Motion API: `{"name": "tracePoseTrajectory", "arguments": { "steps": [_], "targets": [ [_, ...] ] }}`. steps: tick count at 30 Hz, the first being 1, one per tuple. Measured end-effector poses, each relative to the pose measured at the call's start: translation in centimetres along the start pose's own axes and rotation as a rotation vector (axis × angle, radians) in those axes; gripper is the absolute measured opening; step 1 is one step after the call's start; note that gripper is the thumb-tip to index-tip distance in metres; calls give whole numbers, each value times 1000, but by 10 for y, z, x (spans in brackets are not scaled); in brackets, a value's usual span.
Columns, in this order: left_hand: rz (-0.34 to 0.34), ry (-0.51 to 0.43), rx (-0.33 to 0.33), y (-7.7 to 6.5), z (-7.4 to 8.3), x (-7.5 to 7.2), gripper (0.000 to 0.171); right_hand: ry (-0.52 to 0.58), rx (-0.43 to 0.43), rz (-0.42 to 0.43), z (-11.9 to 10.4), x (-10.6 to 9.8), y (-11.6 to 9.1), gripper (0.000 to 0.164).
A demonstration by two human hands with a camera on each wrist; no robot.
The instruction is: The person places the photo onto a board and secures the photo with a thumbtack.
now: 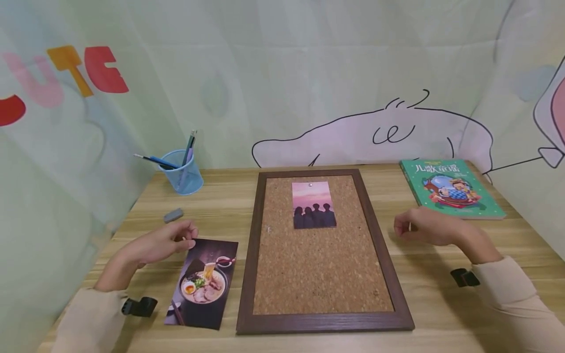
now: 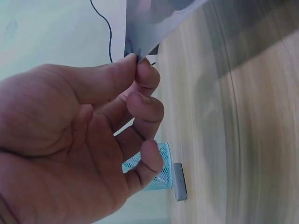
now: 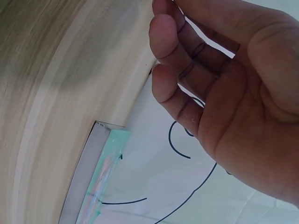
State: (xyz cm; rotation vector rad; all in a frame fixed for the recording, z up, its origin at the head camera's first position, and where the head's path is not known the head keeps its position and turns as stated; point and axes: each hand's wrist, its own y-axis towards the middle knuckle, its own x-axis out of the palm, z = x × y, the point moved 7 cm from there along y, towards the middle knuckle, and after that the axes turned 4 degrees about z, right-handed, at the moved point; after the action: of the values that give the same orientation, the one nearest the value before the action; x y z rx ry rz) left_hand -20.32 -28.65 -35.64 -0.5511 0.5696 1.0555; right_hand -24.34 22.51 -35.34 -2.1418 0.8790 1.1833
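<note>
My left hand (image 1: 165, 240) pinches the upper left corner of a photo of a ramen bowl (image 1: 204, 287) between thumb and forefinger. In the left wrist view the photo's grey back (image 2: 147, 28) rises from the fingertips. To its right lies a cork board (image 1: 322, 269) in a dark brown frame. A pink sunset photo (image 1: 314, 206) with several dark silhouettes is fixed near the board's top by a small pin (image 1: 310, 185). My right hand (image 1: 430, 226) hovers right of the board with loosely curled fingers; nothing shows in it.
A blue mesh pen cup (image 1: 185, 176) with pencils and pens stands back left, a grey eraser (image 1: 173, 215) in front of it. Near the right hand lies a green book (image 1: 452, 189). A small clear pin (image 1: 269, 229) sits on the cork's left side. A printed curtain (image 1: 282, 88) backs the table.
</note>
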Motion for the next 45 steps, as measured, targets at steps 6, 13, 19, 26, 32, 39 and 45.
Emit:
{"name": "tracePoseTrajectory", "arguments": {
  "steps": [6,13,19,26,32,39,45],
  "targets": [
    [5,-8,17,3,6,2,4,0,-27,8,-5,-2,1,15],
    [2,-26,13,9,13,5,5,20,-77,27,-15,-4,4,14],
    [-12,-35,29,16,21,9,5,10,-110,42,-24,-6,7,16],
    [-31,-68,52,19,28,10,2,-9,-115,58,-31,-6,13,17],
    [-46,-89,50,23,34,10,5,-16,-113,60,-35,-6,18,15],
    [-58,-125,15,29,37,15,7,-12,-102,60,-41,-7,27,13],
    [-72,-127,-5,35,40,20,8,-5,-95,59,-48,-9,33,13]
  ]
}}
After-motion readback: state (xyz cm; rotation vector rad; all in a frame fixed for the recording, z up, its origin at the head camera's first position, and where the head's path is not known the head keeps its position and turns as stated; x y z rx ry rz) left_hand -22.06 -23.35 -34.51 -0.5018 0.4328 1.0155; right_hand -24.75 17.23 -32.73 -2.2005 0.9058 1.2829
